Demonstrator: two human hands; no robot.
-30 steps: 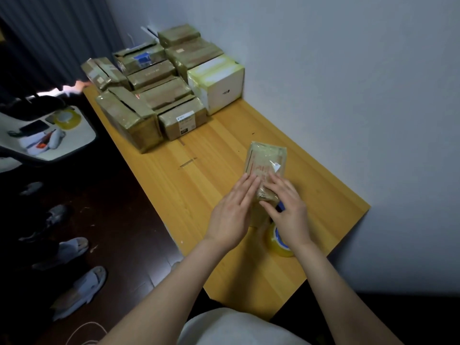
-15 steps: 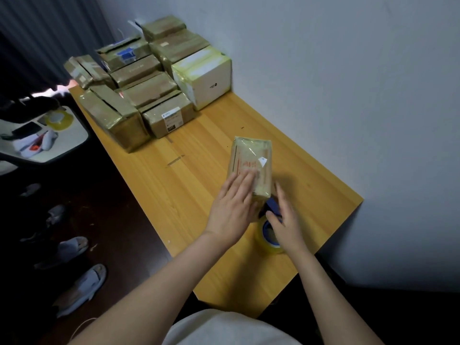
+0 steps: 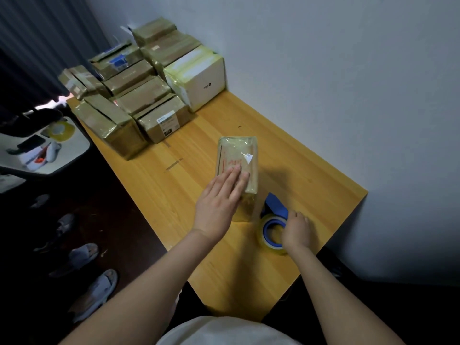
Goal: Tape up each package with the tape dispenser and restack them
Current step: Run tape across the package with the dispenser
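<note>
A small taped package (image 3: 237,155) with red print lies in the middle of the wooden table (image 3: 311,175). My left hand (image 3: 220,200) rests flat on its near end, fingers spread. Right of the package sits the blue tape dispenser (image 3: 272,229) with a roll of clear tape. My right hand (image 3: 296,229) curls over the dispenser's right side and grips it. A stack of taped brown packages (image 3: 132,100) and one white box (image 3: 199,78) fills the far end of the table.
The wall runs along the table's right side. To the left stand a white side table (image 3: 72,155) with a tape roll, a phone and small items. Slippers (image 3: 97,290) and feet are on the dark floor at the left.
My right hand left the package and dropped onto the tape dispenser. My left hand stayed flat on the package's near end. The view shifted a little.
</note>
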